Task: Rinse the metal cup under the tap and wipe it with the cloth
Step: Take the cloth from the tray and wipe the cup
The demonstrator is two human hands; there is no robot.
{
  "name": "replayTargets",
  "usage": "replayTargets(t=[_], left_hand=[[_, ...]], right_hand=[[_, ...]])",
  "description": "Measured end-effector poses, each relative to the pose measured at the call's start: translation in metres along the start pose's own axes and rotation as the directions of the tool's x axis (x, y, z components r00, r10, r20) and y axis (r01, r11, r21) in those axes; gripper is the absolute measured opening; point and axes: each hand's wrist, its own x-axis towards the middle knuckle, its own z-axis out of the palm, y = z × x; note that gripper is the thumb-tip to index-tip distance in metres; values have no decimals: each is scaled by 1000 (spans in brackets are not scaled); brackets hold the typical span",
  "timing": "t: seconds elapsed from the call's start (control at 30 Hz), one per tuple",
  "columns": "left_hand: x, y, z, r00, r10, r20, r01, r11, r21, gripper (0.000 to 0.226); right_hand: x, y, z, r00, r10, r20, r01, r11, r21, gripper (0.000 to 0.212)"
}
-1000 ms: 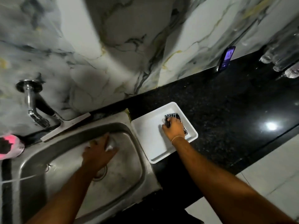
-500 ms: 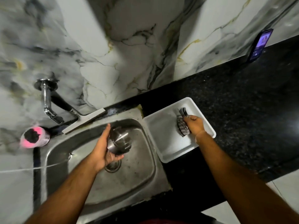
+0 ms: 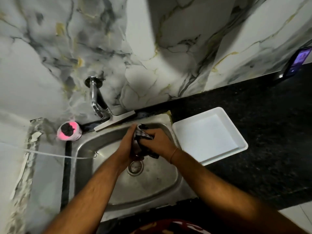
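You held both hands together over the sink, above the drain. Your left hand was curled round the metal cup, mostly hidden; your right hand pressed the cloth closed against it. Judgement: cup light and rigid, likely wet and slippery, so grip the wall firmly; cloth soft, bunches easily. Forearms converged, wrists bent inward. Tap showed no visible stream; white tray just beside the sink
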Motion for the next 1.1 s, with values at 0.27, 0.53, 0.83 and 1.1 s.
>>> replayTargets(t=[0.27, 0.53, 0.83, 1.1], left_hand=[[-11, 5, -57, 990, -95, 104, 99, 995, -33, 70], [-23, -4, -73, 935, 151, 322, -58, 958, -281, 58], [-8, 19, -87, 973, 77, 217, -46, 989, -143, 56], [-12, 5, -100, 894, 127, 429, -7, 963, -270, 81]], right_hand=[[-16, -27, 10, 842, -155, 517, 459, 709, -535, 39], [-21, -9, 25, 915, -308, 261, 392, 833, -391, 39], [6, -48, 29, 794, -99, 600, 606, 210, -767, 47], [-9, -34, 26, 857, -324, 402, 514, 465, -721, 31]])
